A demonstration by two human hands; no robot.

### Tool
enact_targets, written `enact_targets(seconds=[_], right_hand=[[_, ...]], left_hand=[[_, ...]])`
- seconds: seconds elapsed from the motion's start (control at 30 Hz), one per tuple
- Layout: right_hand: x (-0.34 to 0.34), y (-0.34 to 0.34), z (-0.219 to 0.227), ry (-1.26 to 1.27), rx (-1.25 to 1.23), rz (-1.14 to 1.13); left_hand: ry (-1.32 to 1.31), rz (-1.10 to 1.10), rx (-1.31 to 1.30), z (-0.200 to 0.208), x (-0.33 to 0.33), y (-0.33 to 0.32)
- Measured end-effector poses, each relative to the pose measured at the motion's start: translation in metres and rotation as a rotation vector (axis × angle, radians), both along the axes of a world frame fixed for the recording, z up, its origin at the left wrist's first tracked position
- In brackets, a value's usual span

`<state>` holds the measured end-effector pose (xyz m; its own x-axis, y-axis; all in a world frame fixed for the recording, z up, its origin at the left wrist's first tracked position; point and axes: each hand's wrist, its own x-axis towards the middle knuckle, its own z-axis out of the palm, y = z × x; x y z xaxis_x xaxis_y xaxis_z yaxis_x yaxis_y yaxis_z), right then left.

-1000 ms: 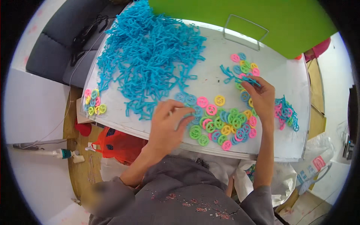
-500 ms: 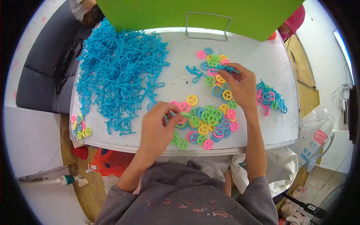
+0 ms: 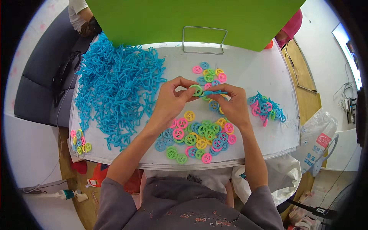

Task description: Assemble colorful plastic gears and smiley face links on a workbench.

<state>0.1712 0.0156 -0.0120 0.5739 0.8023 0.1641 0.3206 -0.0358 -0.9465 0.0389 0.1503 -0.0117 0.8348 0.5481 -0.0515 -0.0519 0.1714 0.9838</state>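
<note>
Between thumb and fingers my left hand [image 3: 174, 99] pinches a small green plastic wheel [image 3: 196, 90]. My right hand [image 3: 232, 104] is closed on a thin blue plastic frame piece [image 3: 215, 92]. The wheel and one end of the blue piece meet in front of me; whether they are joined I cannot tell. Below my hands lies a spread of pink, yellow, green and blue wheels [image 3: 201, 143]. More wheels [image 3: 209, 78] lie beyond my right hand, partly hidden by it. A large heap of blue frame pieces [image 3: 119, 80] covers the table's left side.
On the right sits a small pile of blue pieces with wheels [image 3: 265, 108]. A few wheels [image 3: 80, 142] lie at the front left corner. A green board [image 3: 199, 23] with a wire stand [image 3: 205, 52] rises at the back. People sit beyond the far corners.
My left hand has lifted the green wheel away from the wheel spread, up and right. My right hand has come down and left with the blue piece, so the two meet.
</note>
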Motion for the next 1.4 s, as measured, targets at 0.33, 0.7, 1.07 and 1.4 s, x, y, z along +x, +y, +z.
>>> enact_targets(seconds=[0.33,0.7,1.07,1.4], right_hand=[[-0.008,0.005,-0.004,-0.009,-0.102,-0.003],[-0.009,0.007,-0.007,0.238,-0.06,-0.033],[-0.011,0.007,-0.013,0.589,0.016,0.003],[-0.016,0.011,0.003,0.218,-0.01,-0.119]], left_hand=[[0.047,0.059,-0.071,-0.006,0.002,0.002],[-0.126,0.172,0.03,-0.016,0.004,-0.011],[-0.174,0.294,0.118,-0.017,0.009,-0.021],[-0.17,0.24,0.033,-0.016,0.008,-0.018]])
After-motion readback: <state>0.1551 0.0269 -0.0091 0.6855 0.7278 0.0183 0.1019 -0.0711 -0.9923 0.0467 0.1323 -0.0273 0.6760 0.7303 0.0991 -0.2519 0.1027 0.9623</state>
